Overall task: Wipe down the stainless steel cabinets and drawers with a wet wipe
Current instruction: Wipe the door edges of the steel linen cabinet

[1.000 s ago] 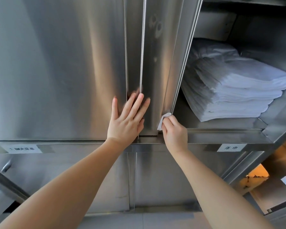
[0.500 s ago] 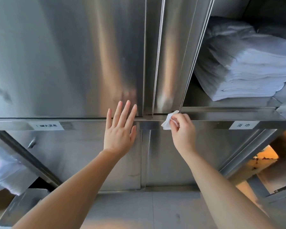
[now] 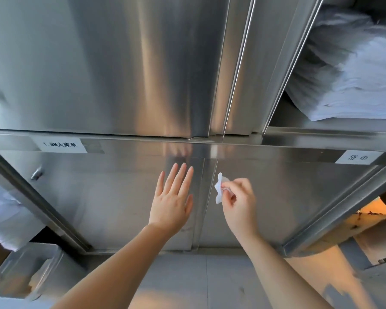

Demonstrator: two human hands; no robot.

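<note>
Head view: left hand (image 3: 173,201) flat, fingers straight, on the lower cabinet door (image 3: 112,197). Right hand (image 3: 239,201) pinches the wet wipe (image 3: 219,188) at its 10 o'clock, beside the door seam (image 3: 210,197). Advice: follow the seam downward with steady pressure, left hand bracing.

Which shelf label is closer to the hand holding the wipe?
The right-hand label, nearer the right hand pinching the wipe. The left label lies beyond the left hand.

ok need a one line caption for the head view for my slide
Right hand pinches a wet wipe at the lower cabinet seam; left hand lies open alongside.
</note>
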